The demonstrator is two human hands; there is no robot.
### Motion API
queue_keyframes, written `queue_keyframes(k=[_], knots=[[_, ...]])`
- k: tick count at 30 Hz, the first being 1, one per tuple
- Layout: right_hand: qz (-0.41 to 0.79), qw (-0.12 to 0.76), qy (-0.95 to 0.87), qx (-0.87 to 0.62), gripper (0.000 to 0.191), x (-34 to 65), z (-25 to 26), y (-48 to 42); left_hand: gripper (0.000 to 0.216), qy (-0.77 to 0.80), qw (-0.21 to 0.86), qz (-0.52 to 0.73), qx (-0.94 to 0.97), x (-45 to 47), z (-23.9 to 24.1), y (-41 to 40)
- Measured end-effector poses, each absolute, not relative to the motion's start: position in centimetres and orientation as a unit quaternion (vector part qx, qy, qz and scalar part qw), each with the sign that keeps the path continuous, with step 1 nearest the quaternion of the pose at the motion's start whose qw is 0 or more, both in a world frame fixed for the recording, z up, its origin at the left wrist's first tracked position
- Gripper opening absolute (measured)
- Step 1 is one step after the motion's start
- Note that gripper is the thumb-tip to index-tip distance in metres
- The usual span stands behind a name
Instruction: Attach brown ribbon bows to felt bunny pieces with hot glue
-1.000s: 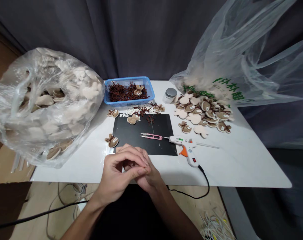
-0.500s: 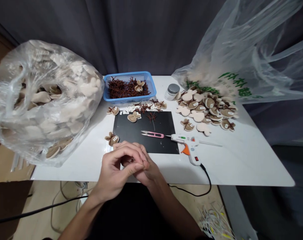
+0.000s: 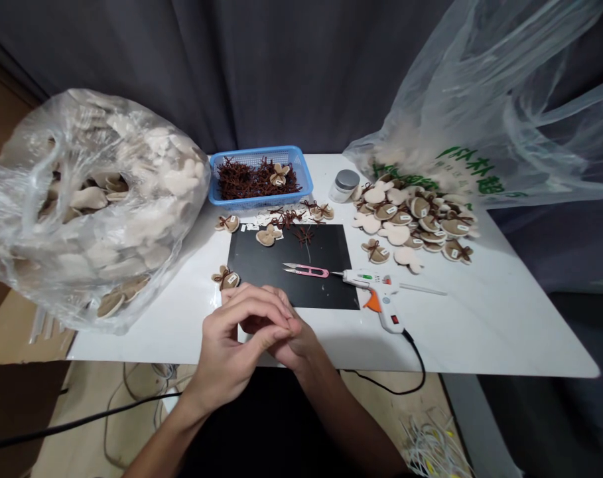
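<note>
My left hand [image 3: 241, 332] and my right hand [image 3: 291, 335] meet in front of the table's near edge. The left thumb and fingers pinch together at the right hand's fingertips. Whatever lies between them, if anything, is hidden. Right fingers curl inward behind the left hand. Just beyond the knuckles lies a brown rabbit-head felt piece [image 3: 226, 277] with a bow and a white label. Pink thread snips [image 3: 307, 271] rest on a black mat [image 3: 261, 272], and the nozzle of a white glue gun [image 3: 381, 289] reaches the mat's right side.
A blue basket [image 3: 211, 192] holds brown bows. Loose bows [image 3: 288, 218] and white labels [image 3: 265, 219] lie before it. Large plastic bags of felt pieces stand left [image 3: 162, 219] and right [image 3: 430, 126], with a pile [image 3: 420, 212] and a grey-lidded jar [image 3: 343, 186] near the right one.
The view has shifted slightly, so the table's things sit a little lower and further right. Both hands stay joined in nearly the same pose.
</note>
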State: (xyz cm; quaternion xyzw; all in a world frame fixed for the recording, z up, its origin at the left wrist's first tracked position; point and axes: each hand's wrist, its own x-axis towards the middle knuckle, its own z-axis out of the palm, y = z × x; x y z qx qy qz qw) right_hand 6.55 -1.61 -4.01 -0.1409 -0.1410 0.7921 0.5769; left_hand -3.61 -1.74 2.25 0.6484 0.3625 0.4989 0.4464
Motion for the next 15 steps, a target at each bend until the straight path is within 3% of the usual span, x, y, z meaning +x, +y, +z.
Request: queue_keyframes(k=[5, 15], knots=[[0.801, 0.561, -0.134, -0.164, 0.080, 7.1, -4.2, -1.7, 0.010, 0.387, 0.439, 0.422, 0.692, -4.1, 2.8, -2.0], [0.816, 0.563, -0.075, -0.106, 0.071, 7.0, -5.1, -2.5, 0.008, 0.381, 0.477, 0.472, 0.636, -3.3, 2.1, -2.7]])
